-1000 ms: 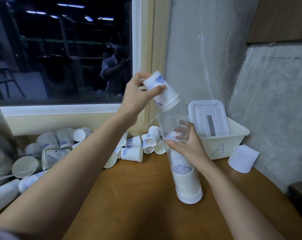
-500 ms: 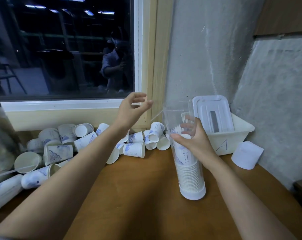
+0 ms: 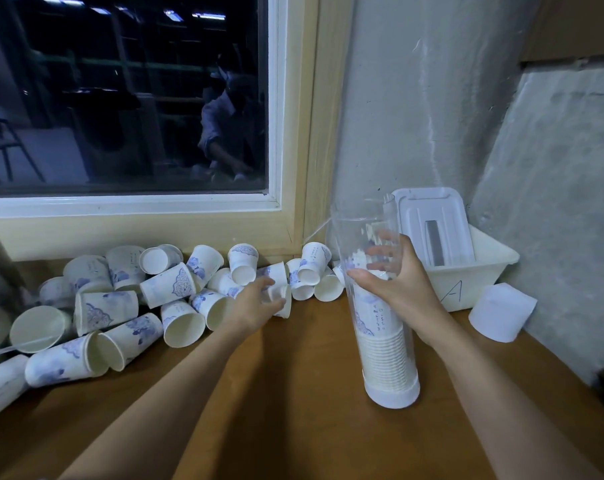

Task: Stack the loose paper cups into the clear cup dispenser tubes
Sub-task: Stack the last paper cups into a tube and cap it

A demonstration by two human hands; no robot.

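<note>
Right grip (image 3: 394, 282) wraps the clear dispenser tube (image 3: 359, 230); left grip (image 3: 255, 303) reaches into the loose paper cups (image 3: 103, 310).
The tube stands upright towards the bench's (image 3: 293, 393) back right corner, likely steadied so another cup can drop onto the nested stack (image 3: 385, 358) filling its lower half. Left fingers curl at one cup (image 3: 283, 301), but blur hides whether they hold it. Counted: one tube, one stack, about twenty-one loose cups along the back edge, one white bin (image 3: 473, 275) marked A.
</note>
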